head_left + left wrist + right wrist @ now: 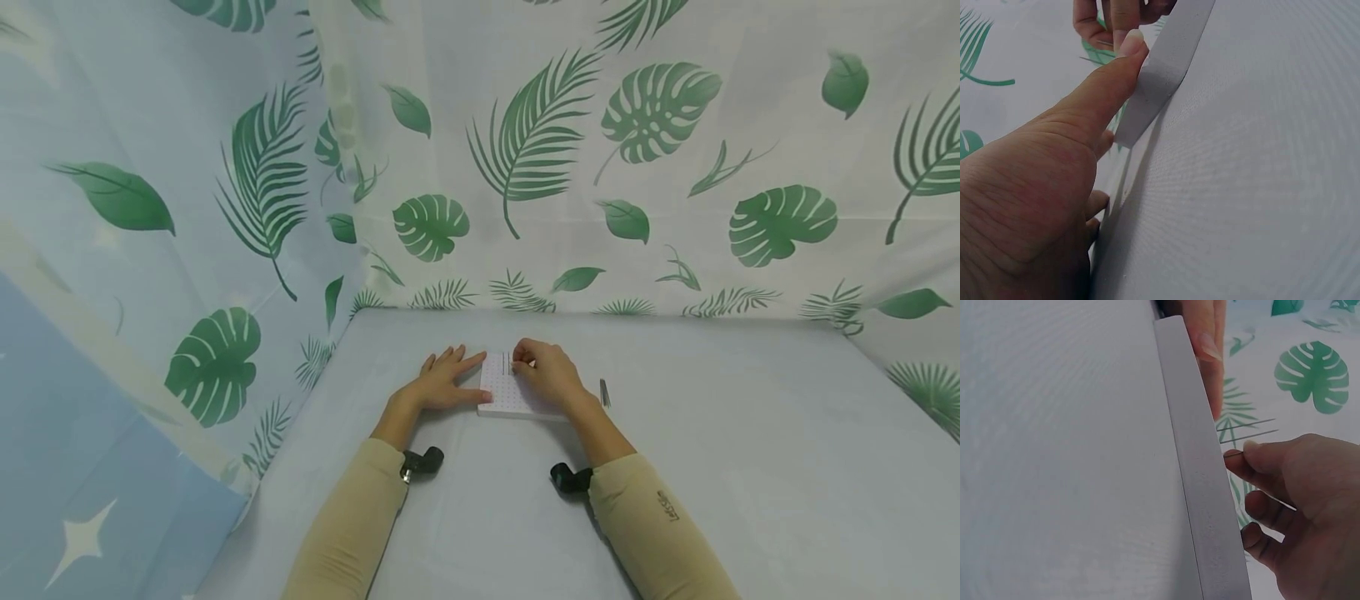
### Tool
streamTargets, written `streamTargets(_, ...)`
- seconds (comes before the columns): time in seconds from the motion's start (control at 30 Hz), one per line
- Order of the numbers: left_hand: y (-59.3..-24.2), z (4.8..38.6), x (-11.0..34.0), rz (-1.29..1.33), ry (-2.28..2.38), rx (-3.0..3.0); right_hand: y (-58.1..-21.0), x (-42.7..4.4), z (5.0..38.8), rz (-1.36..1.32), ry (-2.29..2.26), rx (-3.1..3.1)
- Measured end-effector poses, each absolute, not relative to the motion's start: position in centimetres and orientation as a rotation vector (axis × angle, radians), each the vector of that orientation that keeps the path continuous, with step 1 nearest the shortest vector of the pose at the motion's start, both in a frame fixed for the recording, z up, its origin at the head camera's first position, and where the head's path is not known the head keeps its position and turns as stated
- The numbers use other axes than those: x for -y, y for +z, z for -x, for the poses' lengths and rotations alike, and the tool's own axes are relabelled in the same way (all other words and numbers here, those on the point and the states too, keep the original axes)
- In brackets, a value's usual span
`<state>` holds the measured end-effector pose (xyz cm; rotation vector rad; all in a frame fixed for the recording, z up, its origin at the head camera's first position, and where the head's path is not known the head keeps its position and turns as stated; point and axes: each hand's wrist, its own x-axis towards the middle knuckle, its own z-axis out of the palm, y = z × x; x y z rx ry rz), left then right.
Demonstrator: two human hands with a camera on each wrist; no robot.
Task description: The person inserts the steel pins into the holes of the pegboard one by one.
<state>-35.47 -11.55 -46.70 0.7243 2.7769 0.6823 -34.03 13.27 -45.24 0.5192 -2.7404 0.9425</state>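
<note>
At the far left we see a light-blue cloth with white stars (150, 467), and beside it a pale curtain printed with green leaves (555, 242) that runs on across the back. Moving right, we come to a beige left sleeve (348, 508) with a small black wrist-worn device (427, 461) next to its cuff.

Ahead of that lies the left hand (442, 387), its fingers spread wide and mostly straight; thumb and forefinger touch the left side of the board near its two corners, and we see nothing gripped in it. The board, a flat white rectangular block dotted with small holes (510, 402), lies on the pale grey-white table (757, 450) between the hands. Two thin dark straight rods (503, 364) stand upright side by side on it.

Just right of them, the right hand (551, 375) pinches a third thin dark rod (1233, 454) between thumb and forefinger, the other fingers curled loosely; we cannot tell whether its lower end sits in a hole. Below that wrist we find a second black device (570, 478), and right of the board a small bunch of loose dark rods (603, 393), near a beige right sleeve (660, 533).
</note>
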Motion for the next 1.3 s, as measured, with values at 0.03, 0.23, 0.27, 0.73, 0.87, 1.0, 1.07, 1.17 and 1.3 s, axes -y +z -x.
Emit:
streamTargets(0.03,-46.8,35.5,11.5,-0.723,0.681,-2.777,-45.3,-13.3,34.0,-0.52,0.943,2.74)
streamTargets(0.23,-47.0,35.5,11.6,-0.725,0.673,-2.783,-45.6,-13.4,34.1,-0.532,0.986,2.753)
streamTargets(0.27,-47.1,35.5,11.6,-0.726,0.675,-2.784,-45.6,-13.5,34.1,-0.533,1.002,2.755)
streamTargets(0.73,-46.8,35.5,11.7,-0.709,0.693,-2.776,-43.6,-15.4,33.8,-0.501,1.154,2.628)
streamTargets(0.87,-46.8,35.5,11.6,-0.705,0.684,-2.786,-43.2,-15.9,33.9,-0.5,1.141,2.612)
streamTargets(1.0,-46.7,35.4,11.6,-0.702,0.695,-2.787,-43.0,-16.3,33.8,-0.513,1.143,2.598)
streamTargets(1.07,-46.8,35.4,11.5,-0.701,0.691,-2.788,-43.0,-16.6,33.7,-0.507,1.151,2.598)
streamTargets(1.17,-46.9,35.5,11.5,-0.702,0.685,-2.79,-43.0,-17.2,33.5,-0.494,1.159,2.603)
streamTargets(1.3,-47.0,35.5,11.5,-0.709,0.692,-2.791,-42.9,-18.3,33.2,-0.469,1.155,2.611)
